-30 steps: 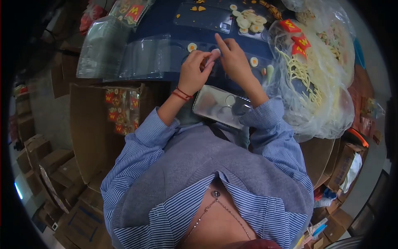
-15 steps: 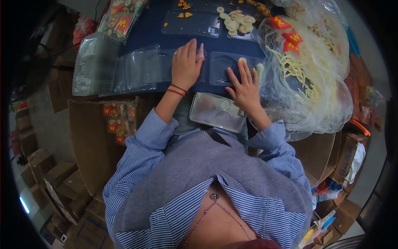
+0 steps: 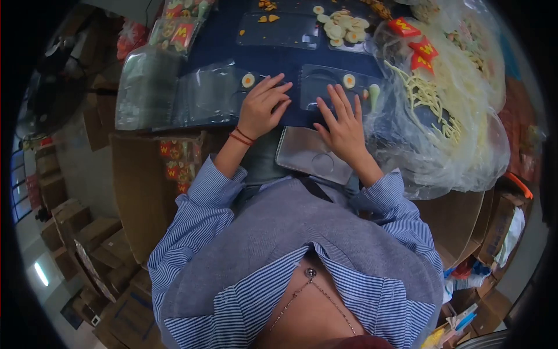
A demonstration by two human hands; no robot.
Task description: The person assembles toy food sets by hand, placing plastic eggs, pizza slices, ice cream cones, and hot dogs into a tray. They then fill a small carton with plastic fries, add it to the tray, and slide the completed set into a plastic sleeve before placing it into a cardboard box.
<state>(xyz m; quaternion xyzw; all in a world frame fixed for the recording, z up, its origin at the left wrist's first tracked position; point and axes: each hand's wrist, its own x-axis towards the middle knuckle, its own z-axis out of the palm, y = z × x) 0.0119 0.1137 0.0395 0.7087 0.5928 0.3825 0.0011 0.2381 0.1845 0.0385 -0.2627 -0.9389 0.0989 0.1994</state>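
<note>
Two egg-like slices point(image 3: 349, 81), one beside left hand point(image 3: 260, 109), grip unclear, one near right hand point(image 3: 345, 128), grip wide.

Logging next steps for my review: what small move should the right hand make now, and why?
Probably draw the right hand back from the clear tray: its spread fingers overlap the tray, pinch nothing visible, and sit near the egg-like piece.

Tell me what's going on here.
A person works bare-handed at a dark-blue table. The left hand is beside a round, white piece with an orange centre. The right hand, spread open, is over a clear, flat plastic tray, near a second such piece. Neither hand visibly holds anything.
</note>
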